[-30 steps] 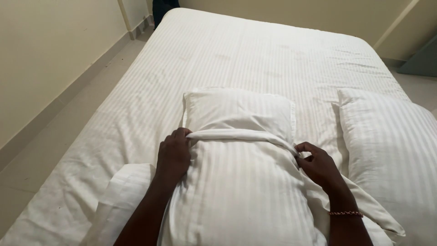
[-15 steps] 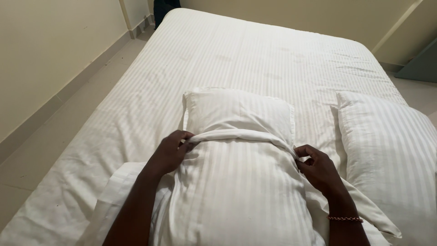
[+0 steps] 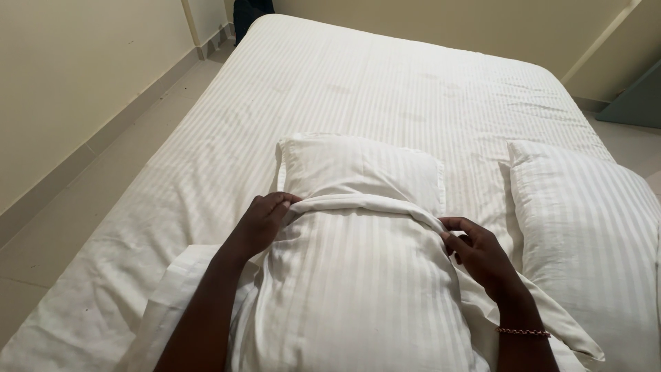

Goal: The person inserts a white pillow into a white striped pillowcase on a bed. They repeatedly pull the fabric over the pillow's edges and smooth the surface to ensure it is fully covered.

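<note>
Both hands, left [image 3: 260,222] and right [image 3: 482,253], are closed on the rolled edge of a white striped pillowcase [image 3: 358,289], drawn over most of the white striped pillow [image 3: 361,165], whose far end remains uncovered.

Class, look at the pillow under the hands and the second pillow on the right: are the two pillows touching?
Apart. The head view shows a strip of striped bedsheet between the middle pillow and the right pillow.

a bedroom: white striped bed [image 3: 385,89], pillows [image 3: 585,227], plain cream walls [image 3: 76,76].
</note>
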